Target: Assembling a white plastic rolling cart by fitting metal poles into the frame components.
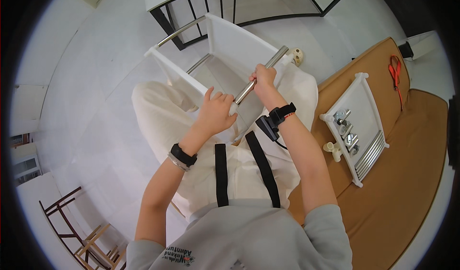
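A frame of two white panels, the left panel [176, 74] and the right panel [239, 36], stands between my knees. Two metal tubes, a far tube [182, 31] and a lower tube [199, 64], run across its far side. My right hand [263, 80] is closed around a shiny metal tube [277, 57] that slants across the near side. The tube's lower end meets the white corner [233, 109] of the left panel, and my left hand [218, 112] grips there. My left fingers partly cover this joint. The tube's upper end sticks out near the right panel's corner.
On the brown sofa [407, 160] to my right lies a white panel [366, 102] bearing several metal tubes [370, 154] and packed hardware [351, 139]. White plastic fittings [333, 150] sit beside it, and a red strap [395, 73] lies farther back. A black-framed table [235, 4] stands ahead.
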The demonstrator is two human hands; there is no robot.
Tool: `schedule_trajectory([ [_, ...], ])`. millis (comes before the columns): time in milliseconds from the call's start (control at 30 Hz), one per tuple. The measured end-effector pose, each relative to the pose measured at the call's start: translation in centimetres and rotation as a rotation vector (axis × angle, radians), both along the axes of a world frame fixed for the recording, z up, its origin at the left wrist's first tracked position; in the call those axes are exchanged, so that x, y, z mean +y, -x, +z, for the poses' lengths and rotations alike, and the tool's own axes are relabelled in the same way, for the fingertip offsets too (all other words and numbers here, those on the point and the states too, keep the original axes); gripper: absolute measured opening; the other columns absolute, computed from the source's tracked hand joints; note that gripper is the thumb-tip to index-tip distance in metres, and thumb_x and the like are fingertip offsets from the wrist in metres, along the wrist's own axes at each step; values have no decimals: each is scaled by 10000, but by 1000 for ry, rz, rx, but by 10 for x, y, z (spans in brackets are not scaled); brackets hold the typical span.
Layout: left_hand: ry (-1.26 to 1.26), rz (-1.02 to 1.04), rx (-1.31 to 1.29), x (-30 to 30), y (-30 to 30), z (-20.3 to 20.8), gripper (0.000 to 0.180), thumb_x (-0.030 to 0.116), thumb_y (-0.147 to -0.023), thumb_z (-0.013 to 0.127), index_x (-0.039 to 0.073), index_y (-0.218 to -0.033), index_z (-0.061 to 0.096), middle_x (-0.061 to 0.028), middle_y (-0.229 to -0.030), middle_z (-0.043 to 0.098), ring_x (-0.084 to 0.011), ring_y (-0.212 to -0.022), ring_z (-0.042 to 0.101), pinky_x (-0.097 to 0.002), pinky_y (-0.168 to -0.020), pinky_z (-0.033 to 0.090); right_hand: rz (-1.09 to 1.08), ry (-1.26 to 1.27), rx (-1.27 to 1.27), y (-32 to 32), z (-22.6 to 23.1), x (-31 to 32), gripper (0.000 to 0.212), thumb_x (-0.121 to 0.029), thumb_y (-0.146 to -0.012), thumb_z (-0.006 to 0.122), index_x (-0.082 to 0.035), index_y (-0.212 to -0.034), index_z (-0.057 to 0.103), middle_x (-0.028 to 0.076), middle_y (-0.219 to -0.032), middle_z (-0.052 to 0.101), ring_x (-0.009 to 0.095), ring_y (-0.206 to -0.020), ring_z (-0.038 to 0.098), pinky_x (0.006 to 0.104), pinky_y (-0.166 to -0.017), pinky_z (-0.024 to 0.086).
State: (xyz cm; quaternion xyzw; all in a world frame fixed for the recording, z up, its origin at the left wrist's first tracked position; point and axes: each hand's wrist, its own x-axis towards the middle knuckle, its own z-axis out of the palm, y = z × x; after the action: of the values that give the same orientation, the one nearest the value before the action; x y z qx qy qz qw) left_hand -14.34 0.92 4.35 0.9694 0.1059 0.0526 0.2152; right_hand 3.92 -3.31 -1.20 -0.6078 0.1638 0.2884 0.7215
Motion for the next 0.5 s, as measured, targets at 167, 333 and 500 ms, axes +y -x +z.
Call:
schedule_trajectory([
  [167, 5, -9, -80, -2, -3, 3, 297, 215, -656, 629, 37, -872, 528, -97, -769, 570, -248, -830, 544, -471, -945, 303, 44, -116, -19, -5, 3, -6, 90, 17, -732, 424, -3, -799, 367, 79, -605, 389, 148, -424, 387, 286, -346, 342],
  [333, -3, -4, -46, -1, -4, 6, 338, 228, -650, 641, 32, -907, 542, -106, -776, 576, -257, -816, 542, -446, -943, 314, 36, -231, -56, 0, 11, -9, 103, 1, -739, 485, -34, -745, 388, 41, -576, 399, 122, -430, 391, 284, -379, 376],
  [500, 43, 24, -22, 13, -3, 25, 301, 232, -645, 639, 45, -861, 544, -99, -756, 577, -247, -798, 547, -440, -946, 323, -38, -540, 127, 6, 34, -13, 197, -79, -784, 570, -69, -685, 401, 13, -595, 398, 117, -514, 423, 259, -484, 395],
])
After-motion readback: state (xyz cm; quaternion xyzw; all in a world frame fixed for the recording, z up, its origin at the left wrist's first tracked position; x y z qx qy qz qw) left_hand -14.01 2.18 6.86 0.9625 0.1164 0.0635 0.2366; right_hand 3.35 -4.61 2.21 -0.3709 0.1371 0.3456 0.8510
